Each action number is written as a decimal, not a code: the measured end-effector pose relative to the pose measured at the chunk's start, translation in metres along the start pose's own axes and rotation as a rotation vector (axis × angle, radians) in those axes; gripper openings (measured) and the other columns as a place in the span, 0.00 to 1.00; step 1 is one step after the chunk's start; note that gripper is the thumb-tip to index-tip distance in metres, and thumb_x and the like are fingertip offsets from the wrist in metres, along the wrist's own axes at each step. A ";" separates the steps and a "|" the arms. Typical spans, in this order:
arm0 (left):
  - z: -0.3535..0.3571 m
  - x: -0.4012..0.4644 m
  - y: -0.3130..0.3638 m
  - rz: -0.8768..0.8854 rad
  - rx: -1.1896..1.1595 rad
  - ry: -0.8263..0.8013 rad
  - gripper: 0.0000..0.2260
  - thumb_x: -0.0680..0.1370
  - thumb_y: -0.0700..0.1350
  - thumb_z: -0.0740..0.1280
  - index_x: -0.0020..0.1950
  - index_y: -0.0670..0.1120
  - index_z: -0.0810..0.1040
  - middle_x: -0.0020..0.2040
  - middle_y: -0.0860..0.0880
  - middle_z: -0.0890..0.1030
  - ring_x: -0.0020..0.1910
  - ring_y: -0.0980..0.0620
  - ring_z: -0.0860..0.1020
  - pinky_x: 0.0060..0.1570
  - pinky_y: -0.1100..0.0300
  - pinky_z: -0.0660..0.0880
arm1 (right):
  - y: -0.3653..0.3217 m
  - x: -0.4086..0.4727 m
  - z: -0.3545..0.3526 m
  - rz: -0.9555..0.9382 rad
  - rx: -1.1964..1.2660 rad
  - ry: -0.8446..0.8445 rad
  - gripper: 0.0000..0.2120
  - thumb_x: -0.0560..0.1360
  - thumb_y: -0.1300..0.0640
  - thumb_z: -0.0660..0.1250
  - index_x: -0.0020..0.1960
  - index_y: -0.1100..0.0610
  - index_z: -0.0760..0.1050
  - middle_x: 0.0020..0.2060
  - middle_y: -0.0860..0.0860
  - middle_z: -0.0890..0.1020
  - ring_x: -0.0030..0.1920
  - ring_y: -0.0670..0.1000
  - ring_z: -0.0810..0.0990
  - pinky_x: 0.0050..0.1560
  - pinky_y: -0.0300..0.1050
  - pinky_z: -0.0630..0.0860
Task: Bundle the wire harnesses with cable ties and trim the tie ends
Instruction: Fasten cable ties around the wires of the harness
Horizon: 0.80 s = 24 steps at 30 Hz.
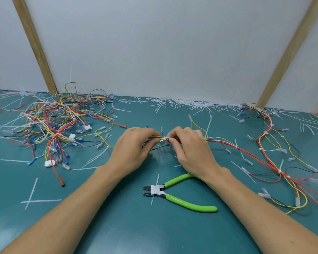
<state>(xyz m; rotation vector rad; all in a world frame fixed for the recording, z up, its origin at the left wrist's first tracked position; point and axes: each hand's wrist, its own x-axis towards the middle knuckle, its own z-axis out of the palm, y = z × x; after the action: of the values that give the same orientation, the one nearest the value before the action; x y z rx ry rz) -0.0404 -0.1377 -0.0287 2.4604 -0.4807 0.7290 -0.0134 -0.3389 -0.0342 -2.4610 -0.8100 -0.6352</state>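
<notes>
A wire harness (250,153) of red, yellow, white and black wires runs from the table's right side to the middle. My left hand (134,149) grips its bunched wires on the left. My right hand (189,149) pinches the same bundle just to the right. Between the two hands a white cable tie (164,138) wraps the wires. Green-handled flush cutters (174,193) lie on the green mat below my right wrist, jaws pointing left.
A tangled heap of harnesses (59,123) sits at the left. Cut tie ends (191,103) litter the mat along the back wall. Loose white cable ties (31,195) lie at the front left. Wooden posts (35,44) stand against the white wall.
</notes>
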 end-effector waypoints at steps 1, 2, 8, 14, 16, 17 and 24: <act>0.000 0.000 0.001 -0.011 -0.025 0.011 0.04 0.80 0.47 0.69 0.52 0.49 0.82 0.43 0.55 0.84 0.45 0.53 0.77 0.46 0.62 0.68 | -0.001 0.000 0.000 0.000 0.017 0.008 0.05 0.83 0.56 0.63 0.51 0.55 0.76 0.41 0.46 0.79 0.46 0.54 0.76 0.54 0.55 0.69; 0.001 0.000 0.003 -0.026 -0.049 0.018 0.04 0.81 0.47 0.69 0.51 0.50 0.82 0.43 0.55 0.83 0.44 0.53 0.77 0.46 0.59 0.70 | -0.002 0.000 0.000 -0.002 0.033 0.016 0.05 0.83 0.56 0.63 0.50 0.55 0.75 0.40 0.46 0.78 0.45 0.53 0.75 0.53 0.56 0.69; 0.003 -0.003 0.007 -0.181 -0.246 0.020 0.09 0.79 0.53 0.64 0.46 0.52 0.83 0.38 0.51 0.81 0.41 0.49 0.78 0.45 0.48 0.75 | -0.005 -0.001 -0.001 -0.006 0.106 0.078 0.07 0.81 0.51 0.63 0.52 0.54 0.76 0.39 0.45 0.78 0.44 0.50 0.77 0.52 0.50 0.69; 0.001 -0.003 0.009 -0.230 -0.379 -0.041 0.11 0.80 0.50 0.64 0.42 0.48 0.82 0.35 0.47 0.80 0.39 0.45 0.77 0.44 0.48 0.74 | -0.004 -0.001 -0.003 -0.095 0.080 0.142 0.04 0.81 0.55 0.67 0.51 0.52 0.81 0.41 0.44 0.82 0.44 0.50 0.78 0.49 0.54 0.72; 0.001 -0.003 0.009 -0.253 -0.425 -0.053 0.11 0.82 0.46 0.66 0.41 0.47 0.82 0.36 0.44 0.80 0.40 0.42 0.76 0.43 0.52 0.72 | -0.003 -0.001 -0.002 -0.118 0.046 0.175 0.04 0.80 0.55 0.69 0.51 0.52 0.83 0.42 0.43 0.83 0.45 0.51 0.79 0.49 0.54 0.71; 0.001 -0.003 0.008 -0.262 -0.442 -0.059 0.11 0.82 0.45 0.66 0.41 0.47 0.82 0.37 0.43 0.80 0.40 0.42 0.76 0.43 0.53 0.71 | -0.003 -0.001 -0.002 -0.121 0.028 0.194 0.04 0.80 0.55 0.70 0.51 0.51 0.84 0.42 0.43 0.83 0.46 0.51 0.79 0.50 0.54 0.71; 0.003 -0.004 0.009 -0.256 -0.426 -0.062 0.10 0.82 0.43 0.66 0.42 0.48 0.82 0.37 0.45 0.82 0.41 0.45 0.79 0.47 0.51 0.73 | 0.001 0.000 -0.001 -0.170 0.026 0.266 0.03 0.78 0.56 0.73 0.51 0.52 0.85 0.45 0.44 0.84 0.50 0.52 0.80 0.54 0.52 0.71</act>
<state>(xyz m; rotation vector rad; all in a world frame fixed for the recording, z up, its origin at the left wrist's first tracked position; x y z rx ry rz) -0.0465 -0.1464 -0.0299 2.0951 -0.2982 0.3973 -0.0128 -0.3402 -0.0337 -2.2366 -0.9177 -0.9830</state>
